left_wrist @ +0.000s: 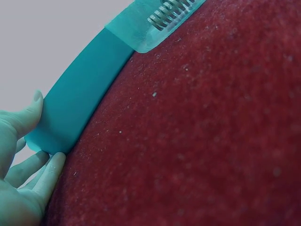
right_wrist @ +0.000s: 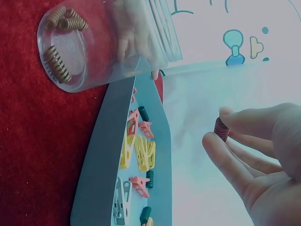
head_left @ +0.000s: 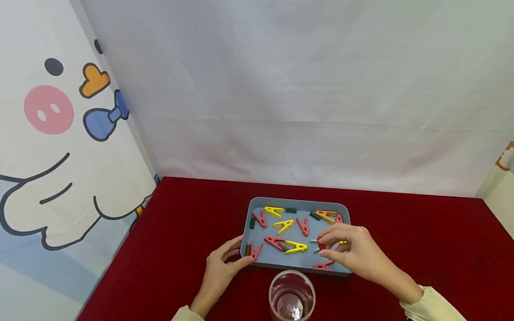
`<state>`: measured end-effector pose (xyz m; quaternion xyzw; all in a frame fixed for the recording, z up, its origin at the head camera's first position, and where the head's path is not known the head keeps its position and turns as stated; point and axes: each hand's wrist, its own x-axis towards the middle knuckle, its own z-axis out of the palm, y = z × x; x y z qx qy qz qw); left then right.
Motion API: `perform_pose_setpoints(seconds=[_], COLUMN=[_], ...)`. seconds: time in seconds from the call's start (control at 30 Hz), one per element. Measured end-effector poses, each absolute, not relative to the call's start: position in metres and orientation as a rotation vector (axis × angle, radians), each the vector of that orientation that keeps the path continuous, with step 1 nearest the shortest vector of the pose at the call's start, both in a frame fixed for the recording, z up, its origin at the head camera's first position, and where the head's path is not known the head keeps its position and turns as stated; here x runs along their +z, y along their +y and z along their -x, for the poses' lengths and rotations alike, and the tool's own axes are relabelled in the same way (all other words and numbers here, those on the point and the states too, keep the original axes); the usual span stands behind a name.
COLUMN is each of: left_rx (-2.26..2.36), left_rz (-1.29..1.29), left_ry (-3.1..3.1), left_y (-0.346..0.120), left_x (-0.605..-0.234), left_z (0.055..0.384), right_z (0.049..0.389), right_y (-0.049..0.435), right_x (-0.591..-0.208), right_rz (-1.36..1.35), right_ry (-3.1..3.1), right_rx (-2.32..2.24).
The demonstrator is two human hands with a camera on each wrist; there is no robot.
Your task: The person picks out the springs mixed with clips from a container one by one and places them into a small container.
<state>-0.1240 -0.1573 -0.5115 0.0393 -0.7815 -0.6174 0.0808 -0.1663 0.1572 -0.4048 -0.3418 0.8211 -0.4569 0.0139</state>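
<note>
My right hand [head_left: 356, 248] pinches a small dark-red coil spring [right_wrist: 221, 129] between thumb and fingertips, raised over the right part of a grey tray [head_left: 291, 268]. In the right wrist view the spring stands clear of the clothespins below. My left hand [head_left: 224, 269] grips the tray's front left corner, thumb on one wall and fingers on the other. The tray holds red, yellow and orange clothespins, such as a yellow clothespin [head_left: 296, 247], and dark springs. A grey clothespin [right_wrist: 123, 202] lies there too, partly hidden by my right hand in the head view.
A clear plastic jar [head_left: 291, 296] stands in front of the tray, with several brownish springs [right_wrist: 58, 65] at its bottom. Dark-red cloth [head_left: 203, 215] covers the table. White curtain [head_left: 286, 85] hangs behind, and a cartoon-printed sheet [head_left: 45, 180] is at the left.
</note>
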Motion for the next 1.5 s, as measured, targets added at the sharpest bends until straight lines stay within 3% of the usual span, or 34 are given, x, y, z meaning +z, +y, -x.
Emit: perform_pose_setpoints(seconds=[0.47,1.5], left_rx=[-1.871,-1.88], left_rz=[-0.076,-0.089], left_ry=[-2.339,-2.343], left_y=[-0.152,-0.15], left_x=[-0.474,-0.476], left_z=[0.111,0.111], right_z=[0.153,0.125], right_y=[0.151,0.138], right_x=[-0.396,-0.382], right_rz=[1.182,1.404], right_ry=[2.487,2.399], right_rx=[-1.48,-1.467])
